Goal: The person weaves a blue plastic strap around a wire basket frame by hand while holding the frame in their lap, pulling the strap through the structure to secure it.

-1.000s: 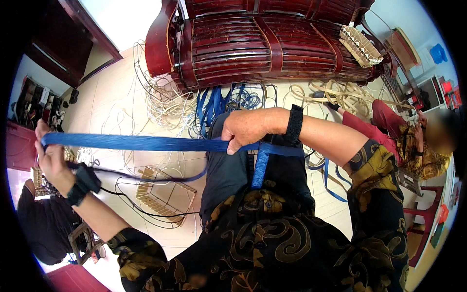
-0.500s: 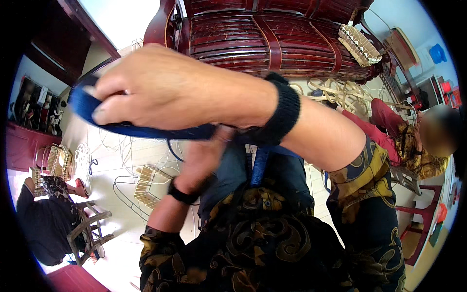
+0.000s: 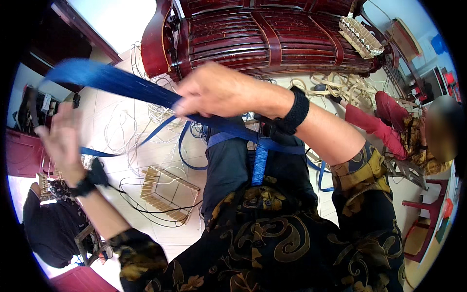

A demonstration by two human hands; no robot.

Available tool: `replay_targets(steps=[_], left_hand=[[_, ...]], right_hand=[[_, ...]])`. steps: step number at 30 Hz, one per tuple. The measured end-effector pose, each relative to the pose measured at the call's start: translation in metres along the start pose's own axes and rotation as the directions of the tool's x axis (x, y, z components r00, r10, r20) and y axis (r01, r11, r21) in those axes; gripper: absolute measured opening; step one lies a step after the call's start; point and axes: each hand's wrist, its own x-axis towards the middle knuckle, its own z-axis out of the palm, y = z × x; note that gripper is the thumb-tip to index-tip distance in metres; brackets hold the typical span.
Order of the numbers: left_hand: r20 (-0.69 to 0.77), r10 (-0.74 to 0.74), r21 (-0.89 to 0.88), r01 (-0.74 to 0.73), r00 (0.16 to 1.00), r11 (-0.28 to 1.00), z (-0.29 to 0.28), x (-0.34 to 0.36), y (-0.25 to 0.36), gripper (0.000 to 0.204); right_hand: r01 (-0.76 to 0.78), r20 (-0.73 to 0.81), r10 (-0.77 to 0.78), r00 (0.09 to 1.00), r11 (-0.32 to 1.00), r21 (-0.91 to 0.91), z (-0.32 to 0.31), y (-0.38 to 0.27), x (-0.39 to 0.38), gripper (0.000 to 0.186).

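Note:
A wide blue flat strap [image 3: 124,83] runs slantwise in front of me, its far left part arching up and blurred. My right hand [image 3: 209,92] is closed around this strap over my lap. Further left, my left hand [image 3: 63,138] is raised beside the strap's curved end, its fingers smeared by motion; whether it touches the strap I cannot tell. More blue strap lies across my thighs and hangs in loops to both sides. Between my thighs stands a narrow piece wrapped in blue [image 3: 260,165]. Black bands circle both wrists.
On the floor lies a wire frame partly wrapped in tan strip [image 3: 168,194], near tangled white cord. A dark red slatted bench [image 3: 224,41] stands ahead, a woven basket [image 3: 360,36] on it. Coiled pale strips [image 3: 340,87] lie before it. People sit at left and right.
My left hand has moved out from beneath my right arm to the far left. My right hand has shifted right along the strap, which now arches up at the left.

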Motion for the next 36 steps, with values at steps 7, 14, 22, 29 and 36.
replay_targets(steps=[7,14,22,29,36], left_hand=[[0.632,-0.471,0.545,0.078,0.615,0.835,0.017,-0.174,-0.181,0.035],[0.590,-0.224,0.126,0.186,0.775,0.974,-0.041,0.041,-0.034,0.039],[0.434,0.011,-0.220,0.094,0.901,0.971,-0.108,0.099,0.091,0.091],[0.523,-0.549,0.415,0.368,0.652,0.832,0.020,-0.182,-0.176,0.036],[0.555,-0.308,0.324,0.141,0.773,0.936,0.002,-0.044,-0.108,0.035]], right_hand=[[0.267,-0.243,-0.187,0.952,0.895,0.356,-0.019,-0.097,0.041,0.031],[-0.130,0.265,0.136,0.955,0.991,-0.039,0.005,0.026,-0.045,0.031],[-0.111,0.155,0.089,0.984,0.984,0.138,0.018,0.017,-0.027,0.032],[0.268,-0.249,-0.221,0.943,0.948,0.174,-0.010,-0.076,0.038,0.029],[-0.131,0.015,0.131,0.991,0.991,0.029,-0.015,-0.001,-0.025,0.036]])
